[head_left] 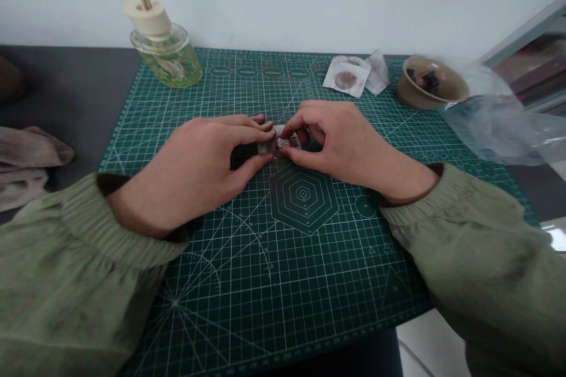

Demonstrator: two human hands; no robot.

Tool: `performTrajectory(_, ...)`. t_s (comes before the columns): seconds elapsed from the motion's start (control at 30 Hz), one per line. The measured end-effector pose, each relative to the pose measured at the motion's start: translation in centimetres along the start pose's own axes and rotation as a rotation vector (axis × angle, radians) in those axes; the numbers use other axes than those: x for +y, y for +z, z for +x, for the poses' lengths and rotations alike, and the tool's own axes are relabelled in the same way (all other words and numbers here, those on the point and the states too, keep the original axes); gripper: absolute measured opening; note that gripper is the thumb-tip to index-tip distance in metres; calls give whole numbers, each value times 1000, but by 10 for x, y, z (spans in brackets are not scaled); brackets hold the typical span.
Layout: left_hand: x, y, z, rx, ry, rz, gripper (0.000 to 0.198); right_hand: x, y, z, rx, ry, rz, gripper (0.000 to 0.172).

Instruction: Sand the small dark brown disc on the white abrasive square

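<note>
Both hands meet over the middle of a green cutting mat. My left hand is closed, thumb and fingers pinching one end of a small whitish object with a dark part under it. My right hand is closed too, its fingertips pinching the other end of that small object. I cannot make out what the object is; the fingers hide most of it. Both arms wear pale green sleeves.
A glass reed-diffuser bottle stands at the mat's back left. A stained white wipe and a brown bowl with dark bits lie at the back right, beside a clear plastic bag. Folded cloth lies far left.
</note>
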State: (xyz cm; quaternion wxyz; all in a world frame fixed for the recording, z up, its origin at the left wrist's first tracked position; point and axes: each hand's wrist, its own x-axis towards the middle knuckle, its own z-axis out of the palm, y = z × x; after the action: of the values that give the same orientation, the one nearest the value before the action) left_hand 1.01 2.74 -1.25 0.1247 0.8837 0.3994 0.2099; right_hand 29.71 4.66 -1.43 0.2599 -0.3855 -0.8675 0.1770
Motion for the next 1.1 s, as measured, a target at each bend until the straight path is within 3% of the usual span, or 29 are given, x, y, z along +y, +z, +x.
performTrajectory(0.57, -3, 1, 0, 11, -2, 0, 43, -1, -2, -1, 57, -30, 21, 14)
performTrajectory(1.1, -3, 0, 0, 11, -22, 9, 42, -4, -5, -4, -32, -17, 19, 9)
